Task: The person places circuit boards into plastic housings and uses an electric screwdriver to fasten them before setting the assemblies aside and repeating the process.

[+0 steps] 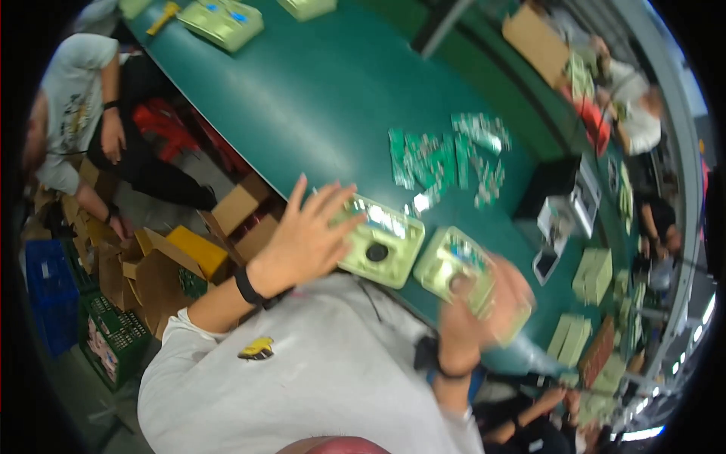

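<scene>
My left hand [310, 238] has its fingers spread, with the fingertips over the left edge of a pale green plastic housing [404, 261]. I cannot tell whether they press on it. A round dark part sits in this housing, and a shiny strip lies along its far side. To its right is a second pale green housing [435, 265] with a green circuit board [469, 256] inside. My right hand [491, 306] is over that one's right side, smeared by motion. Its fingers cannot be made out, and it hides part of the housing.
Several green circuit boards [429, 159] lie in a pile beyond the housings. A black box-shaped device [556, 193] stands to the right. More pale housings [223, 26] are at the far left. Cardboard boxes [159, 276] and crates are below the table's left edge; co-workers sit around.
</scene>
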Action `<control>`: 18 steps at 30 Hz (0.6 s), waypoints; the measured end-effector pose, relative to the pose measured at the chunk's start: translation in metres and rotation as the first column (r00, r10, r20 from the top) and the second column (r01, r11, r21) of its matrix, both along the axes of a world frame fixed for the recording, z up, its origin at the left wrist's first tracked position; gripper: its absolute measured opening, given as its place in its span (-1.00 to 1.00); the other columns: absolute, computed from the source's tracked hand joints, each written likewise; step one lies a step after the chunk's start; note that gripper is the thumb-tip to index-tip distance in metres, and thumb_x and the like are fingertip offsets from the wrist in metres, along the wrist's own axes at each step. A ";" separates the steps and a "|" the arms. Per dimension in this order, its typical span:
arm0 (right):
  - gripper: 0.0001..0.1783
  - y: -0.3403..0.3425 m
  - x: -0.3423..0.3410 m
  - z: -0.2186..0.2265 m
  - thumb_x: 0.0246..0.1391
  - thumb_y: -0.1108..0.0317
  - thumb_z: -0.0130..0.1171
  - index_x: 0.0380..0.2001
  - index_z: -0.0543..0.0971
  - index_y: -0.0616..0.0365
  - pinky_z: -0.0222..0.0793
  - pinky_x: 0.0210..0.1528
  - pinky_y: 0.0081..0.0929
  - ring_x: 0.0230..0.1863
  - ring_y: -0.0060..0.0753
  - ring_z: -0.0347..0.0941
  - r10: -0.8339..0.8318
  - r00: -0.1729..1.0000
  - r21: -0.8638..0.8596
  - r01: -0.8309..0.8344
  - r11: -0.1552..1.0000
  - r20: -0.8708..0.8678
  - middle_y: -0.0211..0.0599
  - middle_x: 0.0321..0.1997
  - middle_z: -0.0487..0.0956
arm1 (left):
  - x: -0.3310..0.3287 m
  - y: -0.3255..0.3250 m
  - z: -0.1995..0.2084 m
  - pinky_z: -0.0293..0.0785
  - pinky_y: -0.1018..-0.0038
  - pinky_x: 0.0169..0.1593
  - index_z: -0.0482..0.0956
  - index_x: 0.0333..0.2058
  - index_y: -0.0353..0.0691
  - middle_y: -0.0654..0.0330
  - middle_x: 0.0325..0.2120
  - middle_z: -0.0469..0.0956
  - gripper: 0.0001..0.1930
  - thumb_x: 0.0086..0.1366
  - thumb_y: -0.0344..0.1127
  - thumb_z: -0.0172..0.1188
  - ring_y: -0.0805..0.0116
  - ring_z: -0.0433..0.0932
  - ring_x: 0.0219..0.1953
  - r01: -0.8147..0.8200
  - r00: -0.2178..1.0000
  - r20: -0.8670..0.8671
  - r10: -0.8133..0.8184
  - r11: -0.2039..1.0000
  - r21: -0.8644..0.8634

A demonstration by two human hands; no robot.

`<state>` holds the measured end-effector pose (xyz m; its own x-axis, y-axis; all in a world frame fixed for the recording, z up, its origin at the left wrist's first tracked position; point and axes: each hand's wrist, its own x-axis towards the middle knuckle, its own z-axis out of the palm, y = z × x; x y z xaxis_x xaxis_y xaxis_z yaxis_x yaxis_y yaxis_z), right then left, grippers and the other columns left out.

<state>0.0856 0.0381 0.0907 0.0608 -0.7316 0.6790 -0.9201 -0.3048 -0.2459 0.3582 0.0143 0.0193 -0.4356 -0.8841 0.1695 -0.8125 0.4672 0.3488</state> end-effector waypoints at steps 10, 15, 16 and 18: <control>-0.06 0.176 -0.188 -0.111 0.32 -0.07 0.27 0.37 0.11 0.47 0.26 0.14 0.46 0.13 0.53 0.32 -0.971 0.147 -0.208 0.960 0.186 -0.188 0.44 0.26 0.27 | -0.063 -0.016 0.040 -0.17 -0.40 0.49 0.38 0.37 -0.27 -0.20 0.48 0.16 -0.09 0.26 0.30 0.32 -0.15 0.12 0.53 0.142 0.988 0.064 -0.137 0.987 -0.077; -0.11 0.176 -0.203 -0.127 0.34 -0.10 0.24 0.37 0.17 0.39 0.32 0.14 0.34 0.11 0.42 0.38 -0.952 0.254 -0.091 0.966 0.242 0.168 0.38 0.23 0.31 | -0.136 -0.039 0.039 -0.22 -0.35 0.52 0.29 0.43 -0.26 -0.20 0.50 0.13 0.01 0.19 0.30 0.37 -0.09 0.07 0.56 0.467 0.882 0.126 -0.454 0.877 -0.114; -0.16 0.181 -0.216 -0.129 0.36 -0.08 0.22 0.37 0.20 0.37 0.34 0.14 0.29 0.09 0.38 0.40 -0.985 0.148 -0.168 0.977 0.133 0.083 0.34 0.21 0.34 | -0.156 -0.037 0.035 -0.23 -0.33 0.54 0.26 0.45 -0.26 -0.20 0.50 0.13 0.05 0.16 0.30 0.40 -0.08 0.07 0.57 0.538 0.841 0.136 -0.523 0.836 -0.108; -0.20 0.188 -0.227 -0.135 0.37 -0.06 0.21 0.36 0.22 0.34 0.36 0.14 0.24 0.08 0.34 0.42 -0.999 0.041 -0.256 0.966 0.034 0.022 0.30 0.19 0.37 | -0.202 -0.032 0.028 -0.28 -0.39 0.52 0.18 0.49 -0.25 -0.21 0.50 0.12 0.14 0.10 0.33 0.43 -0.07 0.07 0.57 0.623 0.777 0.172 -0.605 0.778 -0.080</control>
